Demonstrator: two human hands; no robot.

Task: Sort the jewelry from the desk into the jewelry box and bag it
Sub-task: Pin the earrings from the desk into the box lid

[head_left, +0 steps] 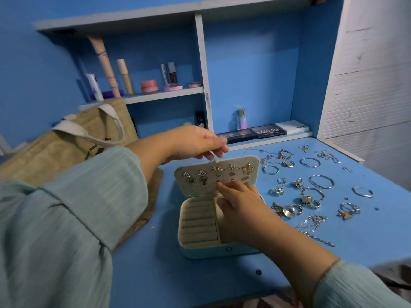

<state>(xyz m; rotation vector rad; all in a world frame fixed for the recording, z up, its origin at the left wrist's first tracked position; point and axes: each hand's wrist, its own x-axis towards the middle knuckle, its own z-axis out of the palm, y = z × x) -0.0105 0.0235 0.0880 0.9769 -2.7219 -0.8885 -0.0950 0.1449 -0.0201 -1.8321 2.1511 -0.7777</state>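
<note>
A pale blue jewelry box (200, 246) stands open on the blue desk (222, 276), with cream ring rolls inside. Its upright lid panel (200, 188) carries several earrings. My left hand (195, 141) pinches the top edge of the lid panel. My right hand (240, 203) hovers over the box's right compartment, and its fingertips pinch a small stud earring against the lower middle of the panel. Several rings, bangles (321, 181) and chains (313, 227) lie spread on the desk right of the box. A tan tote bag (73, 147) sits to the left.
Eyeshadow palettes (266, 131) and a perfume bottle (241, 120) stand on a low ledge behind the jewelry. Cosmetics tubes and jars (149, 86) fill the shelf above. A white slatted panel (367, 74) borders the desk on the right.
</note>
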